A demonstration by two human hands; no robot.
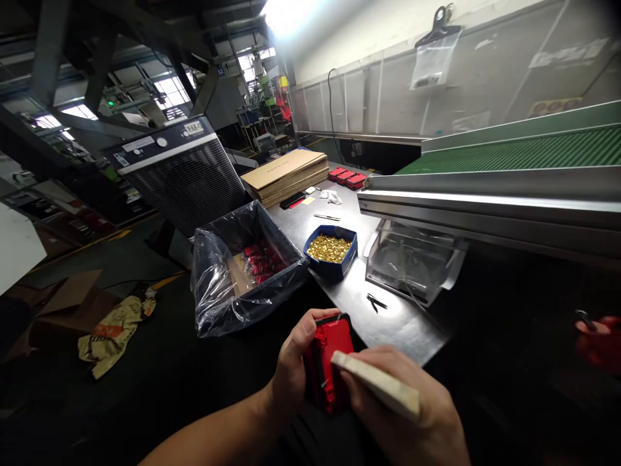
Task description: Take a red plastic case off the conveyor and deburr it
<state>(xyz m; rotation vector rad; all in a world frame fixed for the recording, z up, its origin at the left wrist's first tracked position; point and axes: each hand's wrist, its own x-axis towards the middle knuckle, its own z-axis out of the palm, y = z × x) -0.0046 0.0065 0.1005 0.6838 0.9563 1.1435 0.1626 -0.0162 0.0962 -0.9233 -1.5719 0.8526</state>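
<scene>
Being worked: red-and-black plastic case, apparently unfinished.
Case is being gripped in left hand, pale flat stick being pinched over it in right hand; red parts in lined bin: status unclear.

You've got a blown-out lamp up top, smaller window glare behind. Your table has a sheen, the plastic liner glints. Floor very dim, lower corners near black. Your right hand looks slightly soft; edges stretched, wide-angle; top-right corner dark.
</scene>
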